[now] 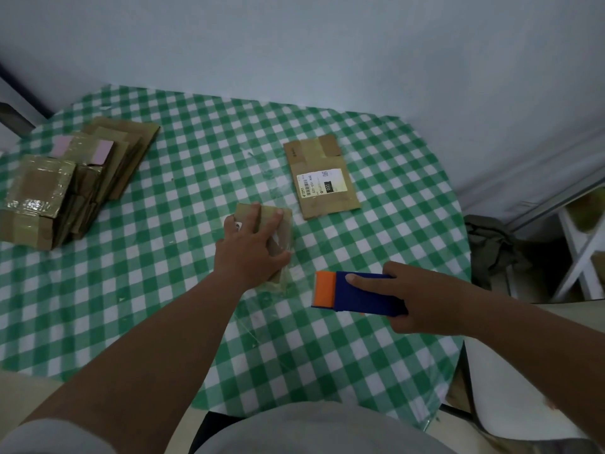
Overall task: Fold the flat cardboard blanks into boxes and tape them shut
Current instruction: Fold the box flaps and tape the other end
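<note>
The right hand (422, 303) is closest, fingers (366, 280) wrapped round a blue tape dispenser (363, 294) with an orange end, index finger laid straight along its top; it hovers just above the green checked table (163, 290). Just left of it and a little farther, the left hand (252, 250) presses down on a small cardboard box (281, 231), fingers spread and nearly straight across the lid (clear tape shows along the near edge of the box). Beyond those fingertips, to the right, lies a flat cardboard blank (322, 176) with a white label. Far to the left of both hands sits a pile of taped boxes (68, 181).
</note>
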